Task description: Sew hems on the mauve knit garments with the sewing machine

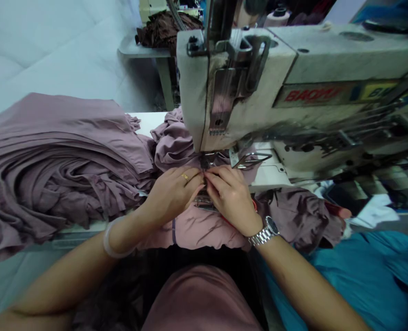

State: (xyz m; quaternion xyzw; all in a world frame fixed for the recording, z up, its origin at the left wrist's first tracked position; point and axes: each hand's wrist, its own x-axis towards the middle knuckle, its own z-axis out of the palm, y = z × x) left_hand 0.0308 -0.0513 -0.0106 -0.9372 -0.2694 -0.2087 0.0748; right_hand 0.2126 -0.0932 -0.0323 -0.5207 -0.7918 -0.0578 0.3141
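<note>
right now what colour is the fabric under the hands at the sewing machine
The fabric is plain dusty mauve, best seen in the head view.

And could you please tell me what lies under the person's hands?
Mauve fabric lies under the left hand and right hand; what is directly beneath the palms is hidden.

Pale grey-white wall or sheeting [52, 50], creased, upper left. Beyond back edge of white desk [148, 122], grey side table [138, 48] on square leg [165, 82], dark brown fabric heap [164, 30] on top. Cream machine [152, 9] behind it. Thread cone [276, 18] at top. Past desk's right side, white cloth scrap [372, 211], teal cloth [369, 276] below. Light cool, even.
</note>
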